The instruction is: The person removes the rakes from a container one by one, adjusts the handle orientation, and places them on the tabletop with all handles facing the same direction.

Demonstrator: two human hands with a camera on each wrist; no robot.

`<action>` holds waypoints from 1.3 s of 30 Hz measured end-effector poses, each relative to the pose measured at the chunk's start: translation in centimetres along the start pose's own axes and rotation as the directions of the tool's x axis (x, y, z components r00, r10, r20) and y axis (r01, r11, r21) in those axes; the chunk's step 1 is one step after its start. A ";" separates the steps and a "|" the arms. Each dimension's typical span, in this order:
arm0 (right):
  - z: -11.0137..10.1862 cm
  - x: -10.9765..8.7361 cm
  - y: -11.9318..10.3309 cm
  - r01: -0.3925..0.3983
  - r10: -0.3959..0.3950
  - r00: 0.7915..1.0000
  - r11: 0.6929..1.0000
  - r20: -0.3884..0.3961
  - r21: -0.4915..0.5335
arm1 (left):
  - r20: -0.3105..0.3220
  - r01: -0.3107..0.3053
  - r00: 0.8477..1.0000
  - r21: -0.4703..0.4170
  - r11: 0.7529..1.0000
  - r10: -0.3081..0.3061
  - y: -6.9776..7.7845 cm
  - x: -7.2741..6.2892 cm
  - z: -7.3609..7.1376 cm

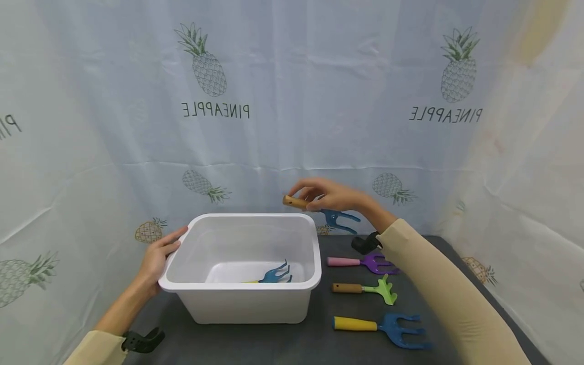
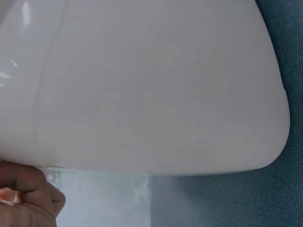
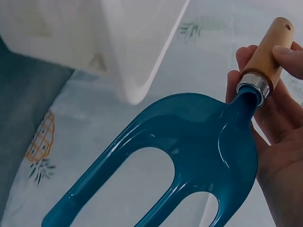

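Note:
My right hand (image 1: 335,195) holds a blue hand fork (image 3: 199,127) by its wooden handle, raised beside the white tub's far right corner. In the right wrist view the thumb and fingers close round that handle (image 3: 270,52), with the blue tines pointing away from the tub. My left hand (image 1: 157,261) grips the left rim of the white plastic tub (image 1: 246,304); the left wrist view shows bent fingers at its edge. Inside the tub lies a blue hand rake (image 1: 275,274), its yellow handle mostly hidden by the front wall.
Right of the tub, on the dark tabletop (image 1: 228,344), lie a purple fork with a pink handle (image 1: 343,261), a green rake (image 1: 384,290) with a wooden handle and a blue fork (image 1: 397,329) with a yellow handle. A pineapple-print curtain (image 1: 301,126) hangs behind.

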State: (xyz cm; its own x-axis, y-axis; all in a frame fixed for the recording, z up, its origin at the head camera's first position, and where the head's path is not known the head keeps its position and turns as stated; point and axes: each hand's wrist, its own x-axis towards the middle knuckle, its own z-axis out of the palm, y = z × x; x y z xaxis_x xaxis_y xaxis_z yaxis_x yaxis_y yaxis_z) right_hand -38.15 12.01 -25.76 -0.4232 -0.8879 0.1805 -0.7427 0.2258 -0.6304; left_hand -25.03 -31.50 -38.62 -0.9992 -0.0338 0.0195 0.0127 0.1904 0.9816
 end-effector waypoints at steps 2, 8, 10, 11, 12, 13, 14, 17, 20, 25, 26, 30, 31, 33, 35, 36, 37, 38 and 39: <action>-0.4 -0.7 0.4 -0.011 0.011 1.000 1.000 0.001 -0.012 | 0.002 0.002 1.000 -0.004 1.000 -0.002 0.0 -0.1 0.0; -1.3 -3.2 1.5 -0.057 0.057 0.998 0.998 -0.001 -0.035 | 0.008 0.001 1.000 -0.019 1.000 0.000 0.0 0.0 -0.1; -1.5 -4.0 1.8 -0.077 0.077 0.997 0.996 -0.004 -0.041 | 0.009 -0.002 1.000 -0.017 1.000 0.002 0.0 0.0 -0.1; -1.6 -4.4 2.0 -0.086 0.086 0.996 0.995 -0.004 -0.042 | 0.010 -0.003 1.000 -0.018 1.000 0.003 0.0 0.1 -0.1; -1.7 -4.7 2.2 -0.092 0.092 0.996 0.995 -0.004 -0.044 | 0.012 -0.003 1.000 -0.019 1.000 0.003 0.0 0.1 -0.1; -1.8 -5.1 2.4 -0.102 0.102 0.995 0.994 -0.003 -0.044 | 0.013 -0.004 1.000 -0.018 1.000 0.004 0.0 0.1 -0.1; -1.9 -5.6 2.6 -0.114 0.114 0.993 0.992 -0.003 -0.045 | 0.015 -0.005 1.000 -0.019 1.000 0.005 0.0 0.1 -0.1; -2.1 -6.9 3.2 -0.156 0.156 0.988 0.987 -0.002 -0.043 | 0.017 -0.005 1.000 -0.020 1.000 0.005 0.0 0.2 -0.1; -2.3 -8.4 3.9 -0.193 0.193 0.981 0.980 -0.005 -0.053 | 0.017 -0.005 1.000 -0.018 1.000 0.005 0.0 0.2 -0.2; -2.5 -10.9 4.8 -0.259 0.259 0.966 0.962 -0.017 -0.080 | 0.015 -0.005 1.000 -0.017 1.000 0.005 0.0 0.1 -0.2; -2.6 -11.3 4.9 -0.280 0.279 0.960 0.957 -0.017 -0.080 | 0.013 -0.004 1.000 -0.017 1.000 0.005 0.0 0.1 -0.2; -2.9 -13.2 5.4 -0.330 0.330 0.944 0.941 -0.016 -0.073 | 0.013 -0.004 1.000 -0.016 1.000 0.004 0.0 0.1 -0.2; -2.9 -13.6 5.5 -0.345 0.344 0.939 0.936 -0.016 -0.074 | 0.013 -0.004 1.000 -0.016 1.000 0.004 0.0 0.0 -0.2; -3.1 -14.6 5.8 -0.364 0.364 0.931 0.928 -0.018 -0.073 | 0.013 -0.003 1.000 -0.016 1.000 0.003 0.0 0.0 -0.2; -3.2 -15.4 6.1 -0.388 0.388 0.922 0.919 -0.020 -0.071 | 0.011 -0.003 1.000 -0.017 1.000 0.003 0.0 0.1 -0.2; -3.3 -15.9 6.3 -0.401 0.400 0.916 0.913 -0.023 -0.075 | 0.009 -0.002 1.000 -0.016 1.000 0.002 0.0 0.1 -0.2; -3.3 -16.3 6.4 -0.412 0.411 0.911 0.908 -0.026 -0.077 | 0.007 -0.002 1.000 -0.014 1.000 0.002 0.0 0.1 -0.2; -3.4 -16.8 6.6 -0.419 0.418 0.908 0.904 -0.029 -0.079 | 0.007 -0.002 1.000 -0.013 1.000 0.002 0.0 0.1 -0.2; -3.4 -17.2 6.9 -0.432 0.430 0.902 0.898 -0.031 -0.082 | 0.005 -0.003 1.000 -0.010 1.000 0.003 0.0 0.1 -0.2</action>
State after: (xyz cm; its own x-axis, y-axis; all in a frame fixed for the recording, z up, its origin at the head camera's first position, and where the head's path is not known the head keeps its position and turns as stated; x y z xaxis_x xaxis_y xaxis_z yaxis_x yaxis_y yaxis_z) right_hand -37.74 30.22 -30.63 -0.7176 -0.6912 -0.0850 -0.5270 0.6187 -0.5827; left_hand -25.14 -31.68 -38.61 -0.9994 -0.0287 0.0217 0.0162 0.1806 0.9834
